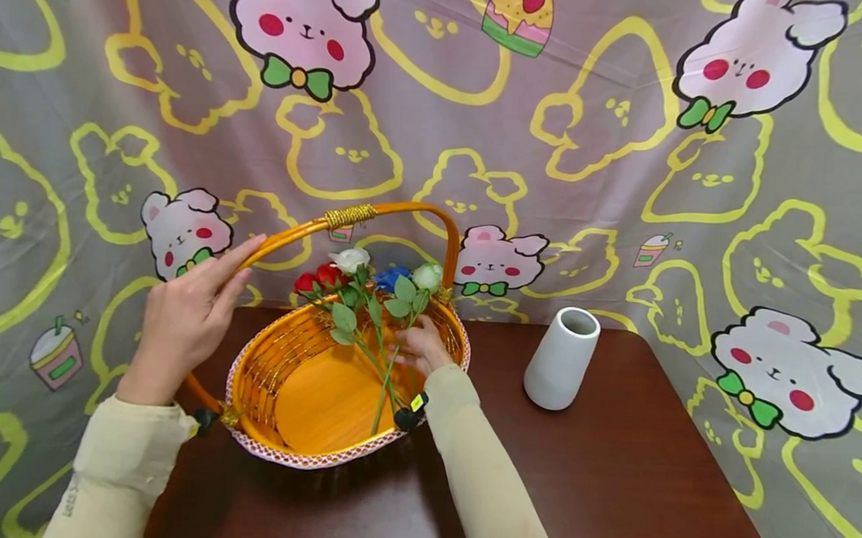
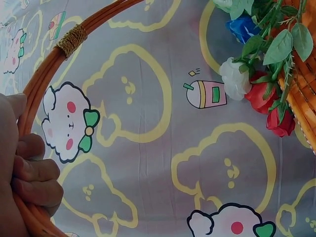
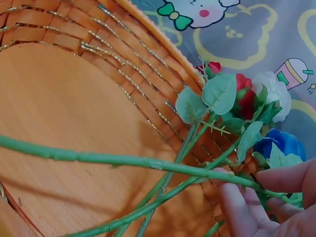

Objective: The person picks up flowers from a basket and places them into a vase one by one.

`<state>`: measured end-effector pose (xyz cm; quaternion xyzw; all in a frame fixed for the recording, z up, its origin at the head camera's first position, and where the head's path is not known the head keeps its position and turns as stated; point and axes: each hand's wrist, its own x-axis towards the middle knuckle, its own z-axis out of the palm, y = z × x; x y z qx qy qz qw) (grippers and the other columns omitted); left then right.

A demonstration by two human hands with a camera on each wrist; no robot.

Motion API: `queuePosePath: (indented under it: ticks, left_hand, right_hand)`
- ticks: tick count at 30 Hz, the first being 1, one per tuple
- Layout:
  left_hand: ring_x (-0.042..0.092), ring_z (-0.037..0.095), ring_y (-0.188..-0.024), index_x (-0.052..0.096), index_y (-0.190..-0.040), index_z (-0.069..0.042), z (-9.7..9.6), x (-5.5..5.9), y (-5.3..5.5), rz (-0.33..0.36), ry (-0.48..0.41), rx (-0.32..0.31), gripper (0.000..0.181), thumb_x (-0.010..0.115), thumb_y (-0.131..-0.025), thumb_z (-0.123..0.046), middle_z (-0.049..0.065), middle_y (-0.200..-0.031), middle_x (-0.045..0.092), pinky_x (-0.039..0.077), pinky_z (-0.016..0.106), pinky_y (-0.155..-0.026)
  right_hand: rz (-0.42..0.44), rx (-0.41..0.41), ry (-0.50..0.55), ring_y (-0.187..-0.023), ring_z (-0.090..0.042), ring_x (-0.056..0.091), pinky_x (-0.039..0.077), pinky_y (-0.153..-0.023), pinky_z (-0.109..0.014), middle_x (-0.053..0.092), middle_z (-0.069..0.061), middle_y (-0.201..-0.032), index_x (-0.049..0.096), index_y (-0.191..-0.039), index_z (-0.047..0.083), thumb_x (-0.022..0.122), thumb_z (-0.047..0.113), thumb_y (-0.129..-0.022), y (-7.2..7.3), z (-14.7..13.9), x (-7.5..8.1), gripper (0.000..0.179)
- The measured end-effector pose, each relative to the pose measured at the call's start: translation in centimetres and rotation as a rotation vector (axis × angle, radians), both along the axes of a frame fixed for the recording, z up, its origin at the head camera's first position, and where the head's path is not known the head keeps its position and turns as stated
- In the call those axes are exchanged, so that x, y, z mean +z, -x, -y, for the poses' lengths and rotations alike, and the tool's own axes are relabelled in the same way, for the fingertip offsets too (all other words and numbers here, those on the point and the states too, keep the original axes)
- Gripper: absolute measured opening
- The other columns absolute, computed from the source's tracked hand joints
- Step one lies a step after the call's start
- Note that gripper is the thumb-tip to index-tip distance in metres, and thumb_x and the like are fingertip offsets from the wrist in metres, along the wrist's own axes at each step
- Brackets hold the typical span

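Note:
My left hand grips the left side of the arched handle of an orange woven basket; its curled fingers show around the handle in the left wrist view. Inside the basket, at its right, my right hand holds a green rose stem between thumb and fingers. Several long-stemmed roses lean over the back rim: red ones, a white one, a blue one and a pale greenish-white one. Their stems cross within the basket.
A white tapered vase stands upright to the right of the basket on the dark brown table. Behind the table hangs a cartoon-printed cloth, which also runs along both sides.

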<state>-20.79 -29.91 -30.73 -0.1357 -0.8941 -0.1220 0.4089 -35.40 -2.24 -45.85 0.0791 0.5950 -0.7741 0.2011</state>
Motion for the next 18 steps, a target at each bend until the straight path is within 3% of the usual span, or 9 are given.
queuePosePath:
  ticks: [7,11,14,18]
  left_hand:
    - [0.028,0.012,-0.052,0.055,-0.151,-0.035,-0.03,0.18,-0.06,0.008,-0.004,0.007,0.045,0.059,-0.106,-0.031,0.001,-0.067,0.046,0.026,0.030,-0.048]
    - [0.029,0.013,-0.052,0.055,-0.151,-0.035,-0.13,0.16,-0.10,0.010,-0.008,0.004,0.045,0.058,-0.106,-0.031,0.002,-0.067,0.046,0.027,0.030,-0.048]
    - [0.029,0.013,-0.052,0.055,-0.151,-0.035,-0.13,0.13,-0.13,0.014,-0.012,0.006,0.045,0.058,-0.106,-0.031,0.002,-0.067,0.046,0.027,0.031,-0.048]
    - [0.029,0.014,-0.052,0.054,-0.151,-0.035,-0.07,0.16,-0.10,0.021,-0.013,0.012,0.045,0.058,-0.106,-0.031,0.002,-0.067,0.046,0.027,0.031,-0.049]
  right_hand:
    - [-0.054,0.007,0.010,-0.090,-0.028,0.069,0.053,-0.100,-0.057,0.048,-0.032,-0.145,0.032,-0.159,0.014,0.058,-0.007,-0.100,-0.11,0.01,0.18,0.068]
    - [-0.065,0.006,0.000,-0.104,-0.039,0.071,0.059,-0.093,-0.050,0.053,-0.031,-0.143,0.026,-0.164,0.018,0.058,-0.006,-0.101,0.04,0.07,0.37,0.074]
    - [-0.082,-0.004,-0.017,-0.120,-0.045,0.066,0.063,-0.081,-0.040,0.057,-0.031,-0.139,0.027,-0.164,0.017,0.059,-0.005,-0.101,-0.02,0.08,0.61,0.074]
    - [-0.121,-0.044,-0.033,-0.114,-0.043,0.070,0.061,-0.065,-0.028,0.062,-0.032,-0.134,0.034,-0.161,0.013,0.062,-0.005,-0.099,-0.30,0.14,0.87,0.070]
